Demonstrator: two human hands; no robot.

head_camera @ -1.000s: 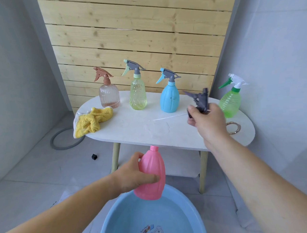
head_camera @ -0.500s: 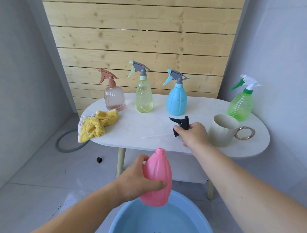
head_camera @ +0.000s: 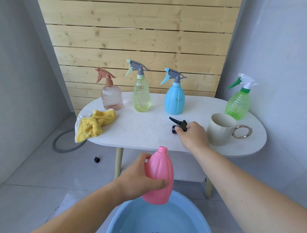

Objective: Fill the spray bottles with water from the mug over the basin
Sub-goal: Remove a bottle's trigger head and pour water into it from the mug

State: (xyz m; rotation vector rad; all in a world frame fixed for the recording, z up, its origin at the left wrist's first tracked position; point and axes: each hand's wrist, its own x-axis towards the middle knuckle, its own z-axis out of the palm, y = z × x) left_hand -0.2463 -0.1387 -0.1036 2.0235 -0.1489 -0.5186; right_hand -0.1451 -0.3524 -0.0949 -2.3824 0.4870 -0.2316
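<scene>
My left hand (head_camera: 139, 180) grips an uncapped pink bottle (head_camera: 160, 176) upright over the light blue basin (head_camera: 118, 221) on the floor. My right hand (head_camera: 192, 135) holds a black spray head (head_camera: 178, 124) down on the white table (head_camera: 144, 129), just left of a cream mug (head_camera: 220, 131) with a metal ring handle. At the table's back stand a brownish clear spray bottle (head_camera: 111, 97), a yellow-green one (head_camera: 141, 94), a blue one (head_camera: 175, 99) and a green one (head_camera: 238, 102), all capped.
A crumpled yellow cloth (head_camera: 95, 124) lies at the table's left end. A grey hose ring (head_camera: 62, 145) and a small black cube (head_camera: 97, 159) lie on the tiled floor. A wooden slat panel (head_camera: 138, 37) backs the table; grey walls stand at both sides.
My right hand has brought the black spray head down from mid-air onto the table beside the mug. The left hand keeps the pink bottle over the basin.
</scene>
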